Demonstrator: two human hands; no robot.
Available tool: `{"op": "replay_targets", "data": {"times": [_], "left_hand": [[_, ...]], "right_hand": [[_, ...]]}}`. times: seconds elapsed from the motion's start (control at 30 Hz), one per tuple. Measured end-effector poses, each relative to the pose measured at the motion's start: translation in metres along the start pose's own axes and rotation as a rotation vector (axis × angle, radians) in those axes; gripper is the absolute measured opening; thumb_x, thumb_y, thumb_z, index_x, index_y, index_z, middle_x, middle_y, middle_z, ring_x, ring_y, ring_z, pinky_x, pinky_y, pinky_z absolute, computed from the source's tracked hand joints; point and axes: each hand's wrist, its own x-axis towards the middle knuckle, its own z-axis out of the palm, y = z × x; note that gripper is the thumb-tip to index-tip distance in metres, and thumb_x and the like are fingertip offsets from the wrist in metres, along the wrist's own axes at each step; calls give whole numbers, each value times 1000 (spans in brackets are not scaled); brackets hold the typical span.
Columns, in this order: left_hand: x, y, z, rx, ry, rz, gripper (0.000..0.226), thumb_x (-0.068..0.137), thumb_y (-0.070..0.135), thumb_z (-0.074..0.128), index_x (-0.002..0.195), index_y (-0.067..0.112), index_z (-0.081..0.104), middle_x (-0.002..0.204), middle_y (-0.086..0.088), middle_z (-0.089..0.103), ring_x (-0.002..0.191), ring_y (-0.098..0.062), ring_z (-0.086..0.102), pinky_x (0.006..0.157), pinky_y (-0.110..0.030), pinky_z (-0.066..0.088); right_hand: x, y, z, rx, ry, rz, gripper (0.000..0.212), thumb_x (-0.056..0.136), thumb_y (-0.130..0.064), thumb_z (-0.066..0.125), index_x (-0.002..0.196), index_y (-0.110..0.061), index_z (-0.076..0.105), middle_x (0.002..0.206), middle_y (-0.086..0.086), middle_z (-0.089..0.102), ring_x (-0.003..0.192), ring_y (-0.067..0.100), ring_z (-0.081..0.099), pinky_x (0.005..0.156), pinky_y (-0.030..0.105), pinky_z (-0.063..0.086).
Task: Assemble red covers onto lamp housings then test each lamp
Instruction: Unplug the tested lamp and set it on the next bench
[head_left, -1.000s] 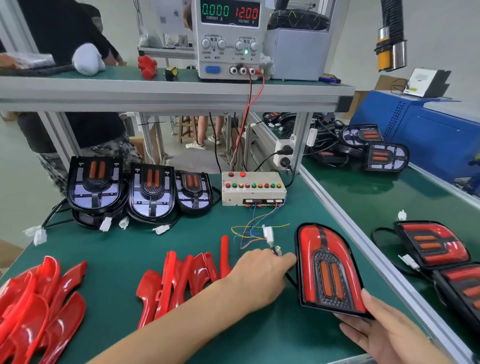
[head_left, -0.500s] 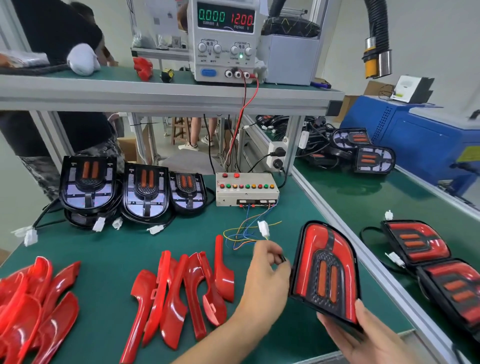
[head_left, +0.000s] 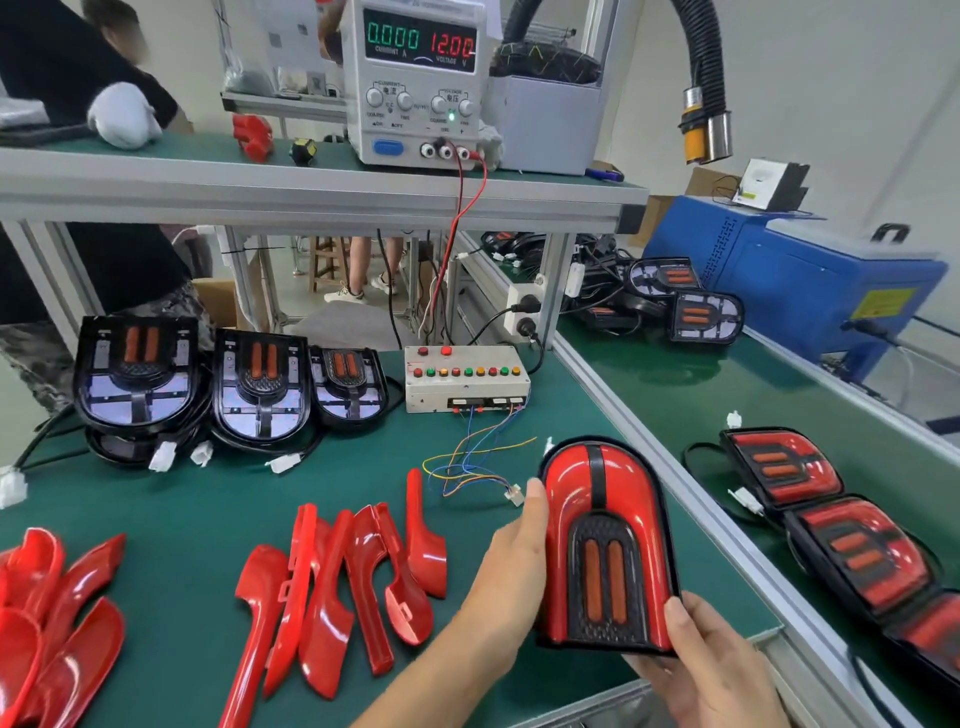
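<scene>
Both hands hold one assembled lamp (head_left: 605, 545) tilted above the green surface (head_left: 332, 478): the left hand (head_left: 511, 566) grips its left edge, the right hand (head_left: 711, 660) cups its lower right corner, thumb on the front. Loose red covers (head_left: 343, 587) lie just left; bare lamp housings (head_left: 234, 389) sit behind, beside the test box (head_left: 465, 382).

Loose covers (head_left: 332, 587) left of held lamp (head_left: 605, 545) (housings (head_left: 228, 384) probably behind).
</scene>
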Motion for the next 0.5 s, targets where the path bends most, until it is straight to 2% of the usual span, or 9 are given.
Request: {"op": "replay_targets", "data": {"times": [0.1, 0.17, 0.27, 0.33, 0.43, 0.5], "left_hand": [[0, 3, 4, 14, -50, 26, 76, 84, 89, 17, 99, 45, 77, 96, 15, 78, 93, 0, 72, 99, -32, 50], [1, 2, 7, 6, -55, 9, 84, 74, 94, 15, 99, 43, 77, 95, 13, 78, 93, -3, 73, 100, -35, 50], [7, -1, 10, -33, -59, -32, 83, 79, 92, 20, 102, 37, 78, 98, 11, 78, 95, -6, 74, 102, -38, 51], [9, -4, 10, -68, -57, -88, 81, 82, 89, 26, 106, 32, 78, 104, 7, 78, 99, -12, 74, 103, -41, 51], [11, -9, 7, -66, -60, -136, 74, 90, 82, 29, 106, 29, 78, 103, 6, 78, 99, -15, 74, 104, -42, 51], [11, -10, 6, -48, -91, -153, 72, 94, 78, 29, 103, 27, 78, 98, 4, 79, 94, -15, 76, 101, -42, 53]], "right_hand": [[-7, 0, 2, 97, -66, 30, 45, 80, -22, 63, 113, 8, 60, 104, 33, 72, 83, 38, 75, 66, 40, 65], [-9, 1, 1, 109, -76, 16, 45, 80, -21, 62, 114, 9, 60, 103, 33, 71, 81, 37, 76, 64, 39, 64], [-10, 1, -4, 95, -85, 11, 48, 80, -18, 62, 119, 9, 57, 104, 33, 71, 82, 37, 75, 65, 39, 64], [-9, 1, -7, 75, -95, 9, 50, 80, -15, 63, 125, 5, 55, 109, 32, 71, 91, 41, 74, 71, 46, 64], [-6, -2, -7, 89, -154, 25, 53, 85, -7, 66, 136, -5, 51, 118, 29, 70, 106, 46, 71, 88, 57, 57], [-4, -3, -7, 108, -226, 50, 56, 85, -4, 73, 138, -3, 52, 123, 30, 68, 111, 46, 68, 88, 55, 59]]}}
